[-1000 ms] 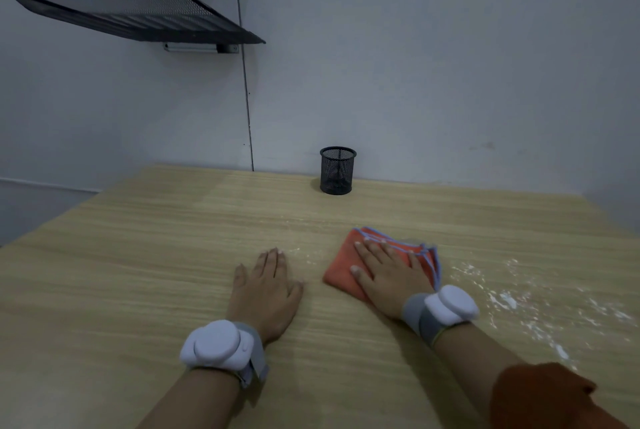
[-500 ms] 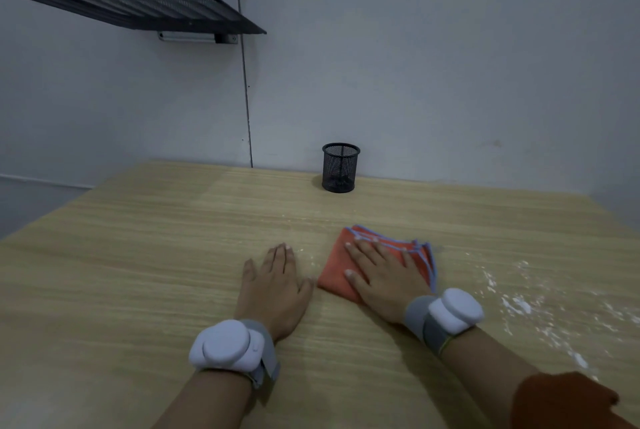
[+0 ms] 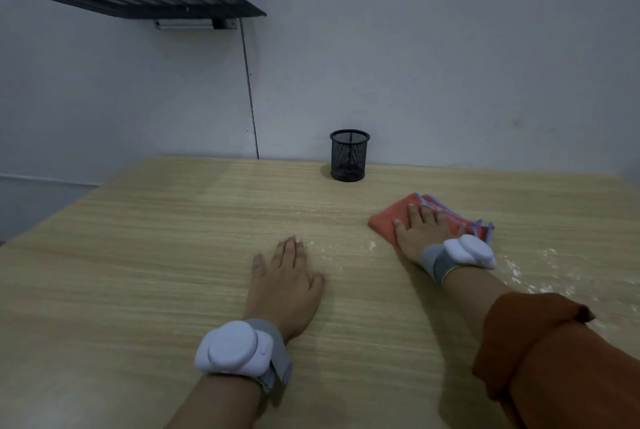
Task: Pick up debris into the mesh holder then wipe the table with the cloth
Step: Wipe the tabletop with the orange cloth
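Now right hand (image 3: 420,234), fingers flat on cloth (image 3: 388,219), slid right vs earlier; left hand (image 3: 285,281) flat, released.

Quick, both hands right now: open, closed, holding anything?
Left hand: open, flat on the table, holding nothing.
Right hand: open, palm pressing down on the orange cloth, fingers spread, not gripping it.

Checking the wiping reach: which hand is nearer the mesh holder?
Right. The right hand presses the cloth just short of the mesh holder; the left hand lies flat farther back.
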A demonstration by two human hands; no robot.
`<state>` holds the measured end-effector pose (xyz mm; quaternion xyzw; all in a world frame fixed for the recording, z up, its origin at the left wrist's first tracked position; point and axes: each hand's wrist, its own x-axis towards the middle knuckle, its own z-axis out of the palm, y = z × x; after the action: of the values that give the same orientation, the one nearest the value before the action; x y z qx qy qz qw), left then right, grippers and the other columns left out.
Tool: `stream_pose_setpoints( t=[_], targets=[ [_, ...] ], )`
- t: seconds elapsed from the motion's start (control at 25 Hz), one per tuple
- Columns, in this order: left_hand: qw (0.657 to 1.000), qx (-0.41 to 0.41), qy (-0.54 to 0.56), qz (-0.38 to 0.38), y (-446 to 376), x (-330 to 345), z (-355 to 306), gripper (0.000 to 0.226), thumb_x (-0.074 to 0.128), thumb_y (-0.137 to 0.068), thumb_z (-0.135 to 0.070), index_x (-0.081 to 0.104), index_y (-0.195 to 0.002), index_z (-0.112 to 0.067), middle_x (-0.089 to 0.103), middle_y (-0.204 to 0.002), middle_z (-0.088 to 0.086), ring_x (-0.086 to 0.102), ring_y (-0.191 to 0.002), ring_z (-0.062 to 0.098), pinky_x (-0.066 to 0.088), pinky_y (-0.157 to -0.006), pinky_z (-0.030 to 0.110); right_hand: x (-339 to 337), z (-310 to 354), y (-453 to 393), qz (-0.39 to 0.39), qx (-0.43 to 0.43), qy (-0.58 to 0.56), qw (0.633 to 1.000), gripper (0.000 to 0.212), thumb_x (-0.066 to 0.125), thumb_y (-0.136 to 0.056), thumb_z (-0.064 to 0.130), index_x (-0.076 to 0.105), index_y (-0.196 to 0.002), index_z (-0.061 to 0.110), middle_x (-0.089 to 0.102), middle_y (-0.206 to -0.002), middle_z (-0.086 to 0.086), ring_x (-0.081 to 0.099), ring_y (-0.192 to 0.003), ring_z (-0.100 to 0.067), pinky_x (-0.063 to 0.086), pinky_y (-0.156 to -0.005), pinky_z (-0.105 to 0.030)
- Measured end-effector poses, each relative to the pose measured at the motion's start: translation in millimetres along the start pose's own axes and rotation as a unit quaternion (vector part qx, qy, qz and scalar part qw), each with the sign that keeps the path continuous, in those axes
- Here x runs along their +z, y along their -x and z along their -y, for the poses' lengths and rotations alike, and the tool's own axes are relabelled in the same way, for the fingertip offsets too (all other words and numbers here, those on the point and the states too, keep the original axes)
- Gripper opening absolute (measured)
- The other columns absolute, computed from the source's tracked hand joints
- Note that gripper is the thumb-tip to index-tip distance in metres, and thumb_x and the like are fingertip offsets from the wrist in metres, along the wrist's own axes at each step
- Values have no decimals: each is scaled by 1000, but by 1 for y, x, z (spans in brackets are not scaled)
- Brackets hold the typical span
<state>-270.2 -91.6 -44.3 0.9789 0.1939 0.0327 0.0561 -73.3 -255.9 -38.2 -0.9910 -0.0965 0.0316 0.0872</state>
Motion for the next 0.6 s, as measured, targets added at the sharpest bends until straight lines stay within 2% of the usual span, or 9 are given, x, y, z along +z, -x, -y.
stream_pose_setpoints(
  t=[0.08, 0.16, 0.32, 0.4, 0.48, 0.52, 0.6],
  targets=[
    [1000, 1, 0, 4, 0, -2, -3, 67, 15, -99, -47, 1, -153, -11, -1, -164, 3, -2, -151, 16, 0, -121, 50, 0, 11, -2, 4, 2, -3, 1000, 64, 17, -94, 55, 8, -152, 28, 2, -162, 4, -1, -149, -26, -3, -115, -63],
    [1000, 2, 1, 6, 1, -3, -3, 67, 16, -99, -46, 2, -153, -11, -1, -164, 3, -2, -151, 16, 0, -120, 50, 1, 30, -1, 17, -41, 3, 999, 63, 16, -95, 55, 7, -151, 29, 1, -162, 5, -1, -149, -26, 0, -116, -62],
    [1000, -3, 0, -2, 1, -4, -4, 66, 18, -99, -46, 5, -153, -11, 2, -164, 3, 0, -151, 15, 1, -121, 50, 2, 66, 8, 21, -194, 40, 980, 59, 18, -95, 54, 7, -150, 35, 3, -161, 13, 1, -149, -18, 2, -117, -58],
    [1000, -5, -6, -7, 1, -5, -4, 66, 19, -99, -46, 7, -153, -10, 3, -164, 3, 2, -151, 15, 3, -121, 50, 3, 73, 12, 34, -294, 64, 953, 57, 18, -96, 54, 4, -150, 39, 2, -161, 16, 0, -149, -14, 2, -117, -55],
    [1000, -5, -6, -7, 1, -5, -4, 67, 20, -99, -46, 6, -154, -10, 3, -164, 3, 1, -151, 15, 2, -121, 50, 3, 67, 11, 40, -358, 80, 929, 56, 18, -96, 55, 2, -149, 42, 1, -160, 18, -1, -149, -10, 1, -118, -52],
    [1000, -5, -6, -7, 1, -5, -4, 67, 20, -99, -46, 6, -154, -10, 3, -164, 3, 1, -151, 14, 2, -121, 50, 2, 61, 8, 39, -365, 79, 927, 56, 18, -96, 55, 2, -148, 43, 1, -160, 18, 0, -149, -9, 2, -118, -51],
    [1000, -5, -3, -2, 1, -6, -5, 67, 19, -99, -46, 5, -154, -11, 2, -164, 2, 0, -150, 14, 1, -121, 49, 0, 46, 2, 26, -318, 71, 945, 57, 18, -96, 56, 4, -149, 42, 3, -160, 18, 2, -149, -9, 4, -118, -52]
  ],
)
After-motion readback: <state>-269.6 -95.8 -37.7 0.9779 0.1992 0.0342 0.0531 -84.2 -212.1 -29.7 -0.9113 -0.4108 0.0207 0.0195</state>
